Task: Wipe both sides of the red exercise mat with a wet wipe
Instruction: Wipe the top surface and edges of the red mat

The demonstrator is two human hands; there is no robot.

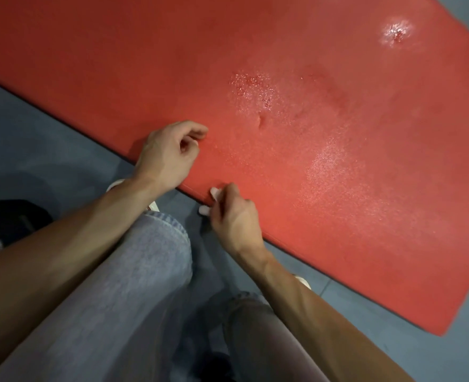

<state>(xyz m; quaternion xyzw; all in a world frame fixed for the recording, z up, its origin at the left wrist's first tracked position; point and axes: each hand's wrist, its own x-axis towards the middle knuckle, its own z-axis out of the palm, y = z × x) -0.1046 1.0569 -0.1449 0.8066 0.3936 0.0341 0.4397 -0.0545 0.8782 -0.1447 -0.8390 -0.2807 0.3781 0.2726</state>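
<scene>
My jeans (pixel 134 285) sit nearest. The mat (pixel 296 133) lies flat on the floor; at its near edge my right hand (pixel 234 216) pinches the wipe (pixel 216 193), left hand (pixel 170 153) loosely curled, empty. It looks light and floppy; I'd lift that edge.

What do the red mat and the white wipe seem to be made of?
Red mat: looks like foam or soft rubber with a fine pebbled, matte finish; dents and glistening wet patches mark its surface. White wipe: probably thin, damp nonwoven cloth, bunched in the right hand at the mat's edge; mostly hidden, so uncertain.
</scene>
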